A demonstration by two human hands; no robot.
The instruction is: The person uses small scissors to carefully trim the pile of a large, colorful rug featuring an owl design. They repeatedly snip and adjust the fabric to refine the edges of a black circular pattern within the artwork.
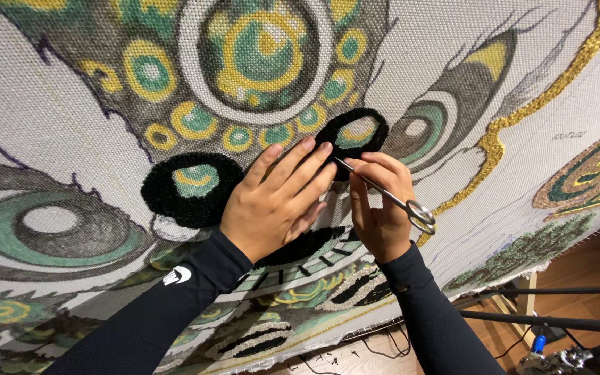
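Note:
A large stretched tufting cloth [50,118] fills the view, printed with green, yellow and grey eye-like circles. Two rings are tufted in black yarn: one [168,187] at the left of my hands, one [355,118] just above them. My left hand [276,205] lies flat on the cloth, fingers apart and pointing to the upper black ring. My right hand [380,212] holds small metal scissors [394,201], their tips at the lower edge of that ring beside my left fingertips. Both arms wear black sleeves.
Gold yarn lines [522,111] run along the cloth's right side. Below the cloth's lower edge lie a wooden floor [592,267], black metal rods [543,319], cables and some tools [564,357] at the bottom right.

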